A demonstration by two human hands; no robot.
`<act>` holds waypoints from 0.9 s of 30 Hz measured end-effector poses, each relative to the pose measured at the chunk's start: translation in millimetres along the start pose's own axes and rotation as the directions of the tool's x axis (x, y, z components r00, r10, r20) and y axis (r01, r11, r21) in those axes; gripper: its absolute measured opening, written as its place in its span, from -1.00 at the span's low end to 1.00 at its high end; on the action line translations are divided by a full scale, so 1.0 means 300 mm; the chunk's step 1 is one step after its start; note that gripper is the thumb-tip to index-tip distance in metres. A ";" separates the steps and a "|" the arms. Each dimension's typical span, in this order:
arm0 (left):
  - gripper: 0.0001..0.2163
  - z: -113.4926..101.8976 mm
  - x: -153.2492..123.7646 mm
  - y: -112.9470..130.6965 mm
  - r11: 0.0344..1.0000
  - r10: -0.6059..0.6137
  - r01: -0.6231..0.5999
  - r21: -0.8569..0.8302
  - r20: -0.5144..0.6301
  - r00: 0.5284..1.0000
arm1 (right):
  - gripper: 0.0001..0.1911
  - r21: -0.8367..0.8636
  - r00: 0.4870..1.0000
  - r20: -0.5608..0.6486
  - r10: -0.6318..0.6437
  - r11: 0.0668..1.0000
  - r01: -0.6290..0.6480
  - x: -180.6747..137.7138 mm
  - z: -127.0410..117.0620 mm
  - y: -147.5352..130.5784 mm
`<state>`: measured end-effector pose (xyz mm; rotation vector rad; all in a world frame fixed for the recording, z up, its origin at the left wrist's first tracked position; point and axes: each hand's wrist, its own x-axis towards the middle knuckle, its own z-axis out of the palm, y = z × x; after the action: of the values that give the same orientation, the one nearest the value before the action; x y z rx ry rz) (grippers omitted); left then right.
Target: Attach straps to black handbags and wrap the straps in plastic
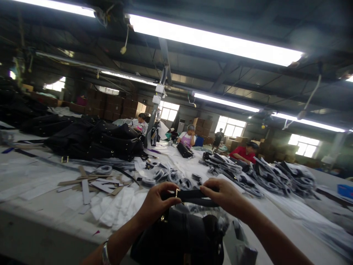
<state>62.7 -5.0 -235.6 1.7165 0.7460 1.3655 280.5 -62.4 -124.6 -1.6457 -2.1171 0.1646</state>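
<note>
The left hand and the right hand hold a black strap stretched flat between them, just above a black bag that sits under both wrists at the near edge of the table. Each grip is pressed together on the strap. The left pinches the end that carries a small gold buckle, thumb below and fingertips on top. The right pinches the other end the same way. The buckle lies just inside the left grip, and the strap runs from there straight to the right grip.

As for progress, the strap appears to be lifted clear of the bag rather than fixed to it. A second gold glint shows on the bag right below the left grip, but whether the two fittings are joined cannot be told. My reading is that the strap is picked up and squared off, and any joining to the bag is not yet done.

Beyond the grips, rolled straps lie in a loose cluster. Cardboard strips are scattered off past the left grip, and a pile of dark bags stands farther out on that side. Past the right grip, a long heap of wrapped pieces runs along the table. Well beyond it all, a person in red and a person in a pale top work at the same table.
</note>
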 end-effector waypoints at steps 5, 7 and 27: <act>-0.74 0.013 -0.006 0.004 1.000 0.024 -0.024 0.009 0.010 1.000 | -0.70 -0.048 0.997 -0.024 -0.079 0.996 0.077 0.011 0.061 -0.041; -0.74 0.009 -0.011 0.012 0.999 0.044 -0.045 0.019 0.045 0.998 | -0.79 -0.093 0.988 -0.071 -0.134 0.987 0.127 0.008 0.083 -0.065; -0.75 -0.227 -0.050 0.027 0.932 -0.105 0.111 0.346 -0.037 0.994 | -0.72 -0.353 0.934 0.030 -0.357 0.870 0.344 0.037 0.100 -0.101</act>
<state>-7.2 -6.2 -229.4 1.9014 1.1304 1.2280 239.0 -55.1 -137.5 -1.3879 -2.4813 -0.3803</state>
